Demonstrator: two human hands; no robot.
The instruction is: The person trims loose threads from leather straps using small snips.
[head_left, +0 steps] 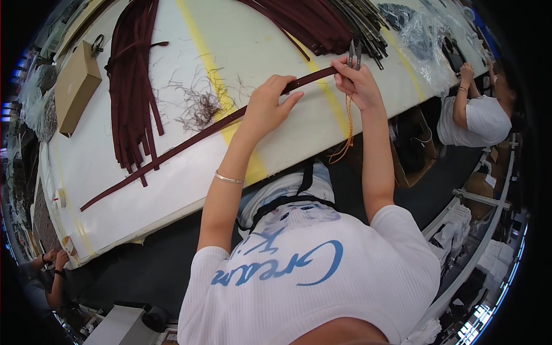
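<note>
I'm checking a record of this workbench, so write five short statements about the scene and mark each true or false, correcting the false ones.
1. The right hand holds metal snips. True.
2. The long dark red strip is coiled up. False: it stretches out over the table.
3. Loose thread scraps lie on the table. True.
4. The bracelet is on the right arm. False: it is on the left.
5. A brown box is on the table. True.

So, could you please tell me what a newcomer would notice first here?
Probably the long maroon strip slanting across the pale table, its upper end in the right hand, which also holds small snips. Next, the maroon bundle at upper left, with loose dark threads to its right.
</note>
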